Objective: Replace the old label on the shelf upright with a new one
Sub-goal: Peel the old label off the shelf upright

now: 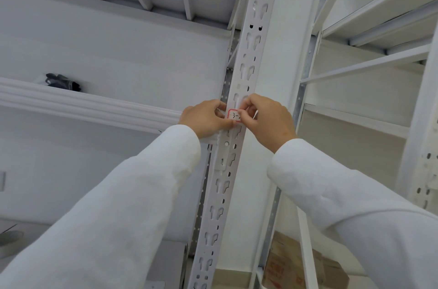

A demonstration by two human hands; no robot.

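Label [233,116], a small white sticker with a thin red border and dark handwritten marks, is seen pressed against the front face of the shelf upright [239,80], about midway up the visible post and level with a shelf beam on the left. Two white fabric sleeves [118,205], softly creased, are raised from the bottom corners of the view toward it. The left hand [205,118] is curled against the label's left edge, its fingers [221,107] drawn in narrow and touching the sticker and the metal beside it. The right hand [267,118] is bent over the label's right side, fingertips [244,112] pinched close together on the paper and covering part of it; whether an edge is being lifted or pressed flat cannot be told. The upright is shown as painted white sheet metal, smooth and matte, punched along its length with paired keyhole slots and small oval holes. A ribbed white shelf beam [83,104] is joined to the post at the left hand. Farther back, a dark crumpled object [62,82] is seen lying on the shelf behind that beam. At lower right, a brown cardboard box [296,267] with red print is visible behind the post, and a second white rack [379,56] with diagonal braces is seen beyond.
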